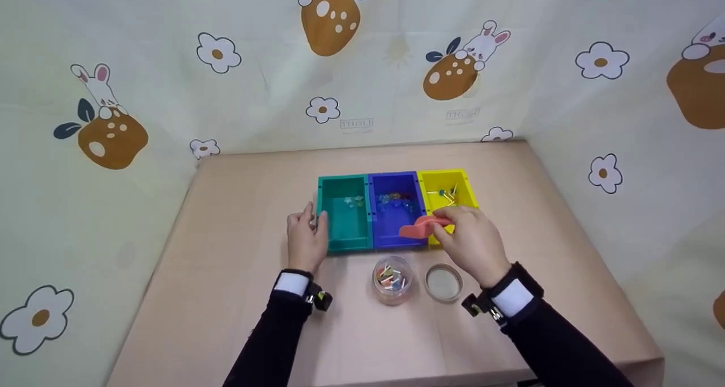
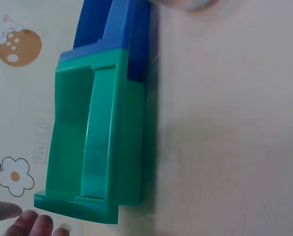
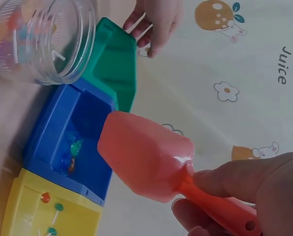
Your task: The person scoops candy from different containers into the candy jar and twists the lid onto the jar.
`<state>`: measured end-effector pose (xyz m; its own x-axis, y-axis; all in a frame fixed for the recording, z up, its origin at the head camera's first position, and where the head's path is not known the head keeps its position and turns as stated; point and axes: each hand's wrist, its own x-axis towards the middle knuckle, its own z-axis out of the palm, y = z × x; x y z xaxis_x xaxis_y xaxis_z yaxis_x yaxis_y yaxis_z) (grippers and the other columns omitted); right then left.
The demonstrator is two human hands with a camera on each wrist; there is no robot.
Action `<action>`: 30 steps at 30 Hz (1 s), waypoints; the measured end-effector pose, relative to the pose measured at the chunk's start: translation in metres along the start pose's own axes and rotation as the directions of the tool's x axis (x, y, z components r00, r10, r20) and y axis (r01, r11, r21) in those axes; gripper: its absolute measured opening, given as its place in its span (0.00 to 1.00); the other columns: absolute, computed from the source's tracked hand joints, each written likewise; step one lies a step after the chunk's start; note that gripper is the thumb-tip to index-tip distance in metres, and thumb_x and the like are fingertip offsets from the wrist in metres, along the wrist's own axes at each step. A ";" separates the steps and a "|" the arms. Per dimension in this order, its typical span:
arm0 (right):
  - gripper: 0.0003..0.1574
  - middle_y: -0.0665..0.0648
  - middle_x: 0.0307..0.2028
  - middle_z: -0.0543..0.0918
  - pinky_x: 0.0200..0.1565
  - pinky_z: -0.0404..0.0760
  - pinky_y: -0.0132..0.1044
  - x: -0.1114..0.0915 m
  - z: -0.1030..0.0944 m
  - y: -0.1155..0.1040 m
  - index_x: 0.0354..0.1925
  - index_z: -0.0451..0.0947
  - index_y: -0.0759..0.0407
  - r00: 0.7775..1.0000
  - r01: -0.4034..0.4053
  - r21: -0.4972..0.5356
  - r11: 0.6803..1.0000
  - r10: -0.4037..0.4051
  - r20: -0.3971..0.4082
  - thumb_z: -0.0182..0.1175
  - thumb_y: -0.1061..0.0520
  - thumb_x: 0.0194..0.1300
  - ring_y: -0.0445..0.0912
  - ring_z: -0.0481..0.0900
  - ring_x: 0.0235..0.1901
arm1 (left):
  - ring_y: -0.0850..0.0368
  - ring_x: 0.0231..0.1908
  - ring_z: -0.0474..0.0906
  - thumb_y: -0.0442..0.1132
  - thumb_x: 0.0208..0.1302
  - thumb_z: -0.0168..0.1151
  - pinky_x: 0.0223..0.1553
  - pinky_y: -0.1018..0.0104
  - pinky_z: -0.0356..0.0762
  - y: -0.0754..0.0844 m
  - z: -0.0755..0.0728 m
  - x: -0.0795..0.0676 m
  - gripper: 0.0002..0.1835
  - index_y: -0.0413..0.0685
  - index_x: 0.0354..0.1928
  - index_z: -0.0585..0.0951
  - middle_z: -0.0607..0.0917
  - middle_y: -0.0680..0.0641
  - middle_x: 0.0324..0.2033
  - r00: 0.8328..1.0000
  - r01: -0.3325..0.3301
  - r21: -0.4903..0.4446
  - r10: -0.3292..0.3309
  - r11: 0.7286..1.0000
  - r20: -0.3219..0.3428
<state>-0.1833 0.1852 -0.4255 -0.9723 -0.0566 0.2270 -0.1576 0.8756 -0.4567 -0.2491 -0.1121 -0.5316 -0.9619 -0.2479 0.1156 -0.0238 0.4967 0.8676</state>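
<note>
My right hand [image 1: 473, 242] pinches the handle of a coral-red scoop [image 3: 144, 152], held over the blue and yellow bins. No load shows on the side of the scoop facing the right wrist camera. My left hand [image 1: 306, 239] is at the outer left wall of the green bin [image 1: 345, 231], its fingertips [image 2: 43, 223] right by the rim. A few clear pieces [image 1: 354, 201] lie in the green bin. The blue bin [image 1: 391, 228] holds several small coloured translucent pieces [image 1: 396, 199]. Round-headed sticks [image 1: 450, 194] are in the yellow bin [image 1: 469, 190].
In front of the joined bins stands a clear open jar [image 1: 392, 282] with mixed small coloured pieces and white sticks. A round lid [image 1: 443, 285] lies to the jar's right, below my right hand. Patterned cloth walls [image 1: 266, 92] enclose the table [image 1: 226, 262] behind and at both sides.
</note>
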 end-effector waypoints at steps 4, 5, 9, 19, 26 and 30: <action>0.20 0.65 0.50 0.92 0.54 0.88 0.58 0.009 0.019 0.000 0.56 0.89 0.63 1.000 0.007 -0.043 0.999 -0.007 0.007 0.67 0.49 0.79 0.61 0.88 0.49 | 0.41 0.53 0.79 0.43 0.85 0.56 0.59 0.48 0.81 -0.005 0.002 0.005 0.31 0.31 0.80 0.69 0.74 0.31 0.57 1.000 0.004 0.029 -0.004 1.000 0.004; 0.19 0.65 0.48 0.92 0.52 0.88 0.57 0.011 0.024 0.000 0.55 0.89 0.63 1.000 0.009 -0.053 0.999 -0.009 0.004 0.66 0.49 0.79 0.60 0.88 0.47 | 0.41 0.52 0.79 0.42 0.85 0.55 0.58 0.49 0.81 -0.007 0.002 0.006 0.30 0.31 0.79 0.70 0.74 0.32 0.56 1.000 0.006 0.038 -0.007 0.999 0.004; 0.16 0.64 0.42 0.91 0.45 0.89 0.55 0.017 0.045 -0.002 0.52 0.90 0.63 0.999 0.032 -0.092 0.995 -0.034 -0.015 0.66 0.52 0.78 0.59 0.87 0.40 | 0.45 0.44 0.77 0.39 0.83 0.55 0.47 0.55 0.78 -0.012 0.000 0.010 0.26 0.34 0.76 0.75 0.79 0.32 0.51 1.000 -0.008 0.079 0.008 0.997 0.009; 0.20 0.65 0.36 0.86 0.45 0.89 0.55 0.039 0.069 -0.014 0.43 0.89 0.66 0.994 -0.035 -0.153 0.988 0.051 0.101 0.67 0.48 0.79 0.58 0.84 0.37 | 0.50 0.35 0.72 0.39 0.82 0.57 0.38 0.62 0.70 -0.016 -0.003 0.018 0.23 0.39 0.73 0.78 0.87 0.32 0.43 0.998 0.009 0.039 -0.011 0.999 0.057; 0.29 0.69 0.44 0.86 0.50 0.92 0.56 0.055 0.072 -0.030 0.49 0.88 0.72 0.980 -0.107 -0.253 0.961 0.146 0.139 0.66 0.43 0.80 0.61 0.89 0.41 | 0.47 0.43 0.77 0.41 0.82 0.57 0.42 0.61 0.74 -0.015 -0.003 0.021 0.23 0.41 0.73 0.77 0.89 0.32 0.58 0.995 0.060 0.003 -0.060 0.998 0.078; 0.26 0.71 0.46 0.85 0.48 0.93 0.59 0.063 0.081 -0.030 0.49 0.87 0.74 0.986 -0.109 -0.264 0.958 0.137 0.090 0.67 0.48 0.80 0.65 0.91 0.42 | 0.47 0.47 0.78 0.40 0.82 0.57 0.50 0.56 0.79 -0.014 -0.003 0.020 0.23 0.43 0.73 0.78 0.88 0.33 0.61 0.995 0.069 -0.002 -0.069 0.998 0.078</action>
<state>-0.2543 0.1163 -0.4671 -0.9962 0.0209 0.0840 0.0006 0.9720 -0.2350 -0.2670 -0.1262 -0.5405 -0.9763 -0.2157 0.0177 -0.0895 0.4770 0.8744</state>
